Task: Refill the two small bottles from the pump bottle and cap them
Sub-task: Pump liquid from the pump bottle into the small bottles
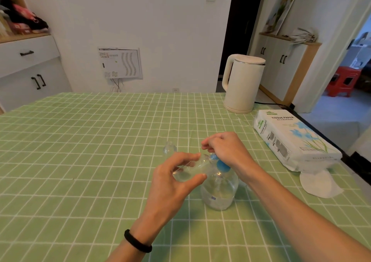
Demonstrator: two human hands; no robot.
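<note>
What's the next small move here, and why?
Probably press the pump head down with the right hand. The left hand holds a small bottle tilted with its mouth at the blue nozzle, and the right hand sits over the pump. The second small bottle stands apart behind them.

Desk cloth (80,151): pale green with a white grid. Pump bottle (219,193), centre: clear, with a blue pump head (222,165). Small bottle (188,171) at its left and second small bottle (169,147) above: clear, colourless. Kettle (241,85), upper right: cream. Tissue pack (291,137), right: white, printed with blue flowers and green leaves. Wristband (136,243), lower centre: black. Stool (341,83), far right: red.
</note>
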